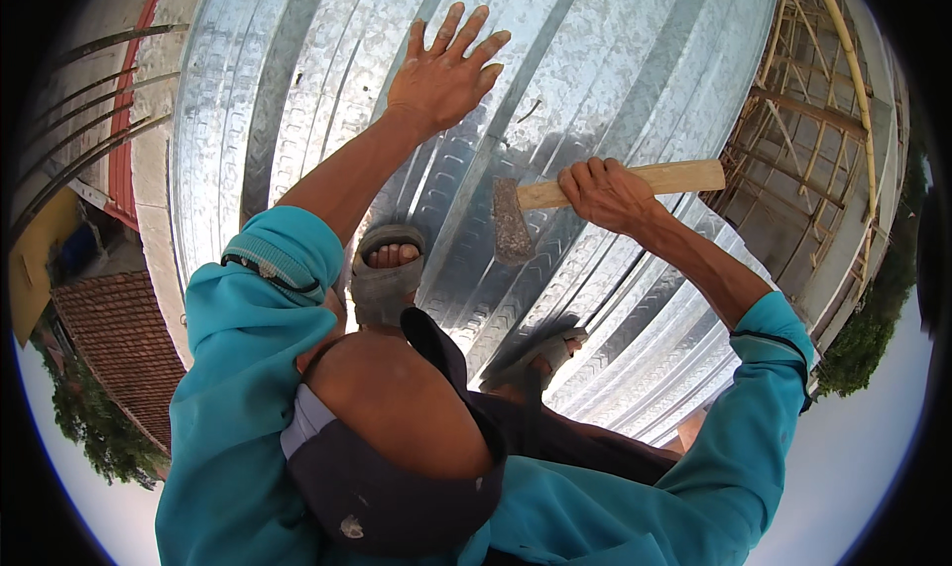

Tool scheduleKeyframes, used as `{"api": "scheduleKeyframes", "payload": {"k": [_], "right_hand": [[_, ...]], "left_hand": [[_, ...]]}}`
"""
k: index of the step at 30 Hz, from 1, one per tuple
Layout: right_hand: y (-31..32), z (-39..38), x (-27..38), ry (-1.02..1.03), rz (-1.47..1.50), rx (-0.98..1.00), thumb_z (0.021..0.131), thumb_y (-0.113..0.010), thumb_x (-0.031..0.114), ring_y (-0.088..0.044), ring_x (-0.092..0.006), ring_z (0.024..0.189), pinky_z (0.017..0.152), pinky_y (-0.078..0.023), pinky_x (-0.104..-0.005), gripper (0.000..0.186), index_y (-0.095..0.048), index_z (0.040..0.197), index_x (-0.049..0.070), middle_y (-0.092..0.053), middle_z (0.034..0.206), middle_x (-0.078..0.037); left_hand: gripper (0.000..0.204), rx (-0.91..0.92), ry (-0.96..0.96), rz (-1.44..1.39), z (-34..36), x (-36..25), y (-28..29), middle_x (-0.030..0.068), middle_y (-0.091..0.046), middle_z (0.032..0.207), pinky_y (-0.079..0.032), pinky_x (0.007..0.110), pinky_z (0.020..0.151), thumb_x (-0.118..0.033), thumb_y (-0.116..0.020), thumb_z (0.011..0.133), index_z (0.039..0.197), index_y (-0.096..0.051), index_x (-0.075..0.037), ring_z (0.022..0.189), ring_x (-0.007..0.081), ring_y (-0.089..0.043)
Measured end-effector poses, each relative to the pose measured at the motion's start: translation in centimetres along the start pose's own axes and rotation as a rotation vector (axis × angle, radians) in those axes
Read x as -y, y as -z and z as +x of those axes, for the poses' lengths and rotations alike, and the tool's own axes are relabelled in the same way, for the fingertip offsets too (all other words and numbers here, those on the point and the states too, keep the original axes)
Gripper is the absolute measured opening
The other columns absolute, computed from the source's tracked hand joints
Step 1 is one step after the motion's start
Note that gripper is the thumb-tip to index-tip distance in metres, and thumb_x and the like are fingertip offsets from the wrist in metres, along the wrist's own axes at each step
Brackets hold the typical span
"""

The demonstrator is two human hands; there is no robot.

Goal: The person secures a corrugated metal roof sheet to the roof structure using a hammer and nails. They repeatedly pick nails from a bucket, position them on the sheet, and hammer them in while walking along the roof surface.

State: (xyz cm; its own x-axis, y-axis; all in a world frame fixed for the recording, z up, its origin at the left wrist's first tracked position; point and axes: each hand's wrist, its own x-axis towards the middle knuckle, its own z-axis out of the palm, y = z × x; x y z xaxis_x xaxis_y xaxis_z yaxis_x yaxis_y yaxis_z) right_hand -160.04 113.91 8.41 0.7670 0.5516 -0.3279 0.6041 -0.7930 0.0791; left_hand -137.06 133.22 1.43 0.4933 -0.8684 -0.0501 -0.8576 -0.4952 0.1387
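Note:
My left hand [443, 78] lies on a ribbed, galvanized metal sheet [635, 31], its fingers spread and holding nothing. To the right and nearer, my right hand [607, 193] is wrapped round the wooden handle of a hammer [513, 224]. The hammer's rusty, wedge-shaped head points left, just over the sheet; whether it touches the metal I cannot tell. A short, bent dark piece of wire or nail [530, 111] rests on the sheet between the two hands. My sandalled feet [385, 269] stand on the ribs below them.
Bamboo and timber scaffolding [803, 120] rises beyond the sheet's right edge. On the left, several dark bars [94, 130] stick out over a concrete edge [154, 199]. Lower left is a brown tiled roof [117, 333], with trees [94, 422] behind it.

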Motion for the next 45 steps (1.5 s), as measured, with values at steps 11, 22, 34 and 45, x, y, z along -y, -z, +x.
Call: {"api": "scheduleKeyframes", "payload": {"k": [11,22,34,45], "right_hand": [[4.7,-1.9,7.1,-0.572,0.636,0.077,0.092,-0.064,0.018,-0.069,-0.0327,0.075,0.059,-0.056,-0.0440,0.033,-0.052,0.116,-0.001,-0.063,0.088,-0.017],[1.8,7.4,19.4,-1.454,1.208,-0.564,0.101,-0.058,0.024,-0.065,-0.0537,0.074,0.063,-0.052,-0.0580,0.054,-0.037,0.140,-0.007,-0.063,0.099,-0.039],[2.2,9.4,17.8,-1.449,0.970,-0.364,0.101,-0.057,0.027,-0.068,-0.0498,0.071,0.061,-0.056,-0.0550,0.043,-0.044,0.120,-0.010,-0.065,0.078,-0.031],[6.6,8.6,16.8,-1.396,0.796,-0.909,0.104,-0.054,0.029,-0.067,-0.0427,0.062,0.057,-0.054,-0.0464,0.046,-0.045,0.120,-0.013,-0.063,0.073,-0.028]], "left_hand": [[0.051,-0.004,-0.005,0.037,0.1,-0.2,0.1,0.0034,-0.020,0.169,-0.017,0.061,0.123,-0.044,-0.031,0.109,0.157,-0.032,-0.031,0.157,0.0278,-0.012],[0.055,-0.069,0.078,-0.070,-0.5,-1.7,0.1,0.0055,-0.025,0.167,-0.021,0.067,0.118,-0.050,-0.040,0.105,0.156,-0.036,-0.030,0.156,0.0316,-0.017],[0.057,-0.056,0.057,-0.071,-0.4,-2.0,-0.2,0.0061,-0.021,0.168,-0.019,0.069,0.117,-0.052,-0.038,0.106,0.157,-0.033,-0.029,0.156,0.0322,-0.014],[0.058,-0.066,0.067,-0.049,-0.9,-1.1,-0.4,0.0055,-0.020,0.169,-0.020,0.068,0.118,-0.053,-0.037,0.106,0.158,-0.031,-0.030,0.157,0.0318,-0.012]]}}
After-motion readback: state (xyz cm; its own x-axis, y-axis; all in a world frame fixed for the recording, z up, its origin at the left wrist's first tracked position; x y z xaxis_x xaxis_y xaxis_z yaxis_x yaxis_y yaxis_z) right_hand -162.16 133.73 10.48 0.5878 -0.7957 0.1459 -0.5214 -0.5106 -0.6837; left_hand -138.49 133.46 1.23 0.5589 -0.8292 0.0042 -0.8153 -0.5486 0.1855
